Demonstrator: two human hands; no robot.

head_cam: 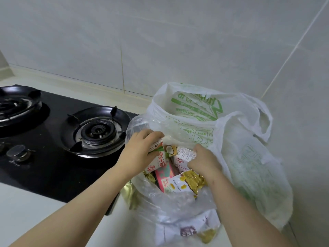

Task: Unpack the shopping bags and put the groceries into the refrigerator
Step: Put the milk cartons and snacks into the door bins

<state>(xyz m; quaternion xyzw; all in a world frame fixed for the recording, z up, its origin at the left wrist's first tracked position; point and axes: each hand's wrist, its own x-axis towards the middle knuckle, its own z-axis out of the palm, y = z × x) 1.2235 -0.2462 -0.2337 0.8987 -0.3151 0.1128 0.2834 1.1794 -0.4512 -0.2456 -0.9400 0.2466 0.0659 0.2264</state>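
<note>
**Both hands in the shopping bag**

On the bench (26,207) beside the stove (53,157), a white shopping bag (249,157) stood open. The left hand (140,152) had its grip closed around a milk carton (157,160), its long axis tilted, top pointing up-left. The right hand (204,161) clasped a second carton (183,158), leaning right.
</note>
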